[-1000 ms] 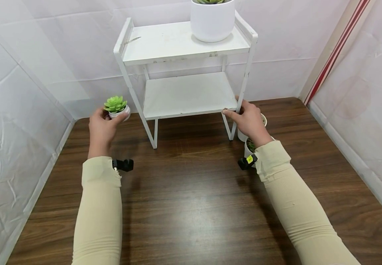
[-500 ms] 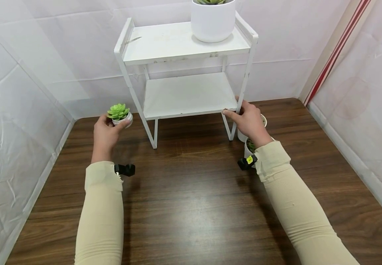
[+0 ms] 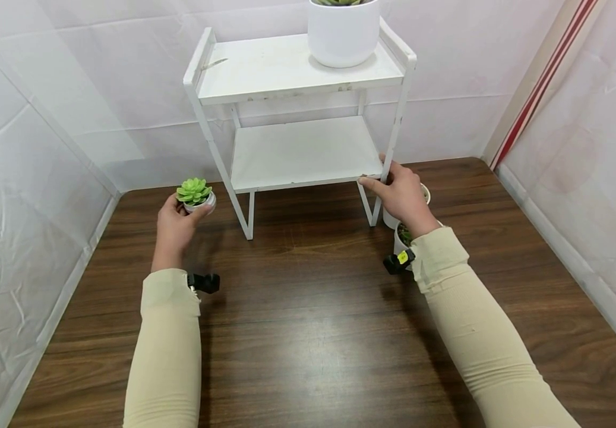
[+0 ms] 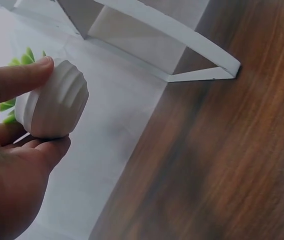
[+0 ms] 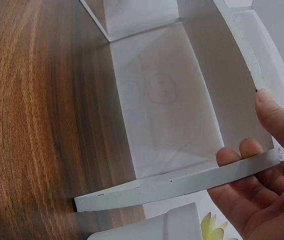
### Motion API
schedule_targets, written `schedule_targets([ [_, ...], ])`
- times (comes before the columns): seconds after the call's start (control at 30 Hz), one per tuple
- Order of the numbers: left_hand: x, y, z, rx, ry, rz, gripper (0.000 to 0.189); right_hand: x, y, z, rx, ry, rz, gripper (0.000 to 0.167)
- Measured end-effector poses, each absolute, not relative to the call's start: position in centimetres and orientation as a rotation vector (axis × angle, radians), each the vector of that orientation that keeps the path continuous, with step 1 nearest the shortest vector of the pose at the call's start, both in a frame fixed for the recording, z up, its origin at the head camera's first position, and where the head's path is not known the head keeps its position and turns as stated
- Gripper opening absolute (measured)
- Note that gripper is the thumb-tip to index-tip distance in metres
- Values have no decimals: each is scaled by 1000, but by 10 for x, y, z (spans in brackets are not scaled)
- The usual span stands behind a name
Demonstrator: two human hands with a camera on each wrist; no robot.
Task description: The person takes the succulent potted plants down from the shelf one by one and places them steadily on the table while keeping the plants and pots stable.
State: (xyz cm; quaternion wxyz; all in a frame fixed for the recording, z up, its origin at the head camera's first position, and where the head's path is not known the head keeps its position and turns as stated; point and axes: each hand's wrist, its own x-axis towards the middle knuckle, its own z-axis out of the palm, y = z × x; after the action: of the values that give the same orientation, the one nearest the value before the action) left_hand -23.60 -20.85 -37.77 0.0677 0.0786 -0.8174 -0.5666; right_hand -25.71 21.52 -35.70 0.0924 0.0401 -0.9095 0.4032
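Note:
My left hand point(image 3: 173, 235) holds a small potted succulent point(image 3: 193, 192) between thumb and fingers, left of a white two-tier shelf point(image 3: 305, 154). In the left wrist view the ribbed white pot point(image 4: 59, 102) is tilted and apart from the table, its green leaves partly hidden behind my thumb. With my right hand point(image 3: 405, 197) I grip the shelf at its right front corner. The right wrist view has my thumb on the lower tier's edge and fingers curled round the white leg point(image 5: 177, 189).
A large white planter point(image 3: 343, 35) stands at the right of the top tier. Two smaller potted plants are beside the shelf's right leg, including a white pot point(image 3: 401, 239) partly hidden by my right arm. White sheeting point(image 3: 142, 89) encloses the wooden table point(image 3: 297, 309).
My left hand has brought the potted succulent lower in the head view, toward me and slightly right. My right hand and the shelf stay in place.

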Motion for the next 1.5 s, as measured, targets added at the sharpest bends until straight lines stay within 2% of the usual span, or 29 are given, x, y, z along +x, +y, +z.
schedule_targets([
  [1.5,-242,-195,-421,335,-2651,-1616,74,-255,215,-357,118,-2707,1208,83],
])
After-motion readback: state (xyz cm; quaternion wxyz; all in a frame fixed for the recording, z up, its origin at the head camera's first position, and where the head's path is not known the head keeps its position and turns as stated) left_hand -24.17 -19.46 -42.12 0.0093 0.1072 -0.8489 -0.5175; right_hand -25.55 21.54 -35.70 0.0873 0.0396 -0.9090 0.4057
